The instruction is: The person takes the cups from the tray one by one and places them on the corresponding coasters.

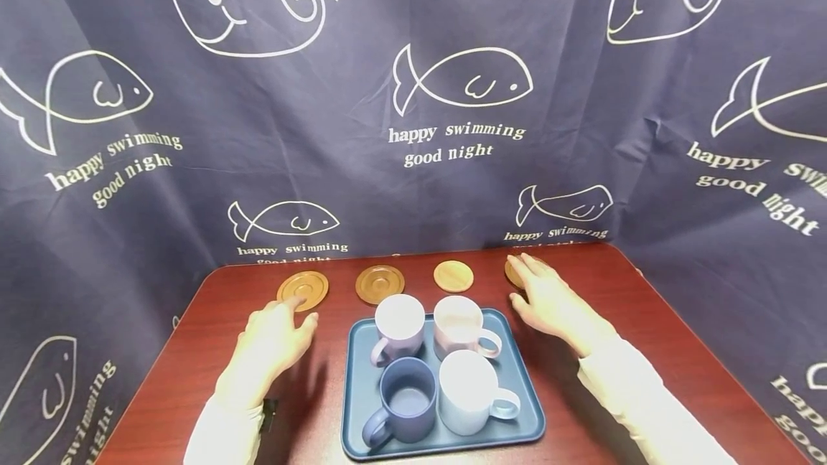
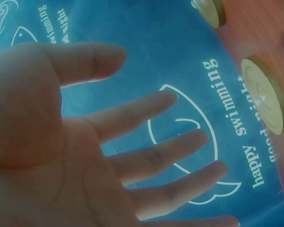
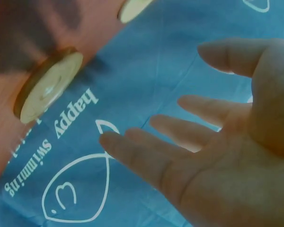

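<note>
Both hands are free of any load. The left hand (image 1: 268,343) has its fingers spread and fairly straight, tips over the near edge of the leftmost round tan wood-look coaster (image 1: 301,288). The right hand (image 1: 552,303) likewise has its fingers extended, partly covering the rightmost round brown wood-look coaster (image 1: 512,277). Both wrist views show palm and fingers with nothing gripped; whether any fingertip touches a coaster, cannot tell.

Between these lie a round tan coaster with ringed centre (image 1: 380,284) and a paler, flat-looking round wooden coaster (image 1: 454,276). The four make a loose row along the far side of the glossy red-brown surface (image 1: 226,307), before a dark blue fabric curtain (image 1: 310,128) printed with white fish and whales.

Nearer the wearer: a blue rectangular tray with rounded corners (image 1: 360,379) bearing four upright cylindrical mugs. Far row: pale lilac mug (image 1: 402,332), pale pink mug (image 1: 457,329). Near row: dark blue mug (image 1: 407,407), pale blue mug (image 1: 461,404). Left-hand pair: handles leftward; right-hand pair: handles rightward.

Step, as judged: coasters spaced out, hands at the row's two ends; mugs not yet on coasters. Next move, judged: lifting a mug would call for drawing a hand back to the tray and closing fingers on a handle.
</note>
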### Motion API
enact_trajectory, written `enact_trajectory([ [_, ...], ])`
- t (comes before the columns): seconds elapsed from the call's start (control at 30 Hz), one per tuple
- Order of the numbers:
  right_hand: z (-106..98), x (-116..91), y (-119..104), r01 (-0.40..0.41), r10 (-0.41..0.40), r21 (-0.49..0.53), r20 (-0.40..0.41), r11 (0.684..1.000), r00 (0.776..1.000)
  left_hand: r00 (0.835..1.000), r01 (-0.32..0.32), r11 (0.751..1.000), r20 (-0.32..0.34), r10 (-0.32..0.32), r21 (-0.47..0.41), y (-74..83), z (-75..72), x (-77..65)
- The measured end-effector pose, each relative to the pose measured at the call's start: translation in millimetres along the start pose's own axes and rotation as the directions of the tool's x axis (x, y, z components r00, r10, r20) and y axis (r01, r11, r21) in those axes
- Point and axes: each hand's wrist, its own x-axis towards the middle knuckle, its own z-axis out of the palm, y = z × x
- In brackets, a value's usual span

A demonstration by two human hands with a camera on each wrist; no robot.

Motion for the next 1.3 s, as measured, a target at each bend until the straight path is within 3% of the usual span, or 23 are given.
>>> enact_trajectory([
  [0.53,16.6,-59.2,-30.2,0.011,-0.009,-0.034,0.061,0.999,0.998,1.000,-0.013,1.000,0.002,0.013,-0.006,1.2,-1.4,-2.3],
  [0.93,22.2,-80.4,-41.2,-0.047,0.047,-0.007,0.140,0.999,0.989,1.000,-0.024,1.000,-0.010,0.024,-0.002,2.6,-0.5,-5.4],
  [1.1,21.3,-85.3,-45.2,-0.044,0.046,-0.015,0.133,0.999,0.990,0.995,-0.099,0.994,-0.037,0.097,-0.056,4.4,6.0,-9.3],
  [1.3,22.6,-90.5,-46.8,-0.009,0.011,-0.024,0.114,1.000,0.993,0.991,-0.129,0.974,0.017,0.134,-0.189,13.4,17.9,-17.3],
])
